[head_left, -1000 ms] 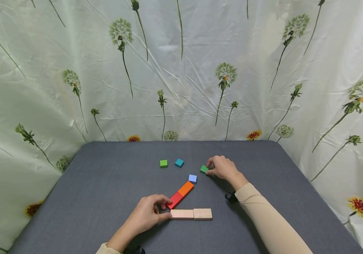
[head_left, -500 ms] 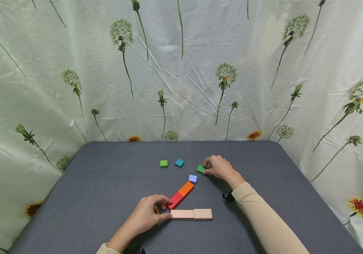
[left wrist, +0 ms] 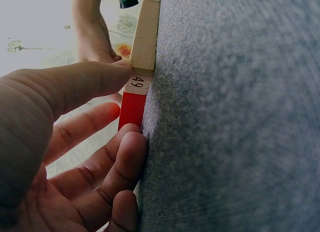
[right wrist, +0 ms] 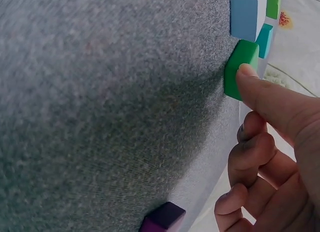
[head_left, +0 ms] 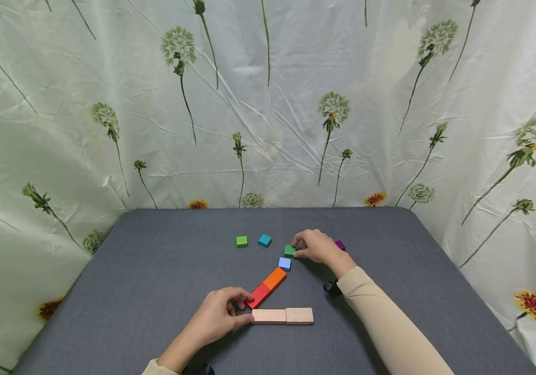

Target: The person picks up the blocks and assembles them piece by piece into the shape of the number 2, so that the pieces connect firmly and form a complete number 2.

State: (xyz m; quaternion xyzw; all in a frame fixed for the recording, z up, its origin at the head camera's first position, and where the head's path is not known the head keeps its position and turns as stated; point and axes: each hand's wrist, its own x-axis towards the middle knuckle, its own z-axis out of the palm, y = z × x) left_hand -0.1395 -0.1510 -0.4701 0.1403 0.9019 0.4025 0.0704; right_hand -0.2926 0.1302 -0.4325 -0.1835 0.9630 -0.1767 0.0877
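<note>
My left hand [head_left: 216, 315] rests at the corner where a red block [head_left: 259, 296] meets a plain wooden block [head_left: 269, 316]. Its thumb touches the wooden block and its forefinger the red one. The left wrist view shows "49" on the end of the red block [left wrist: 133, 109]. My right hand [head_left: 319, 247] pinches a green block [head_left: 289, 251] between thumb and forefinger, low over the table. Just in front of that lies a light-blue block [head_left: 284, 264], off the tip of an orange block [head_left: 274, 278]. In the right wrist view, the thumb presses the green block's [right wrist: 241, 67] side.
A second wooden block [head_left: 299, 315] continues the row to the right. Farther back lie a lime-green block [head_left: 241, 241] and a teal block [head_left: 265, 240]. A purple block [head_left: 340, 245] shows behind the right wrist. A flowered curtain [head_left: 286, 104] hangs beyond the grey table [head_left: 155, 250].
My right hand has slid the green block to the left, to just behind the light-blue block. This uncovers the purple block. The left hand has stayed in place.
</note>
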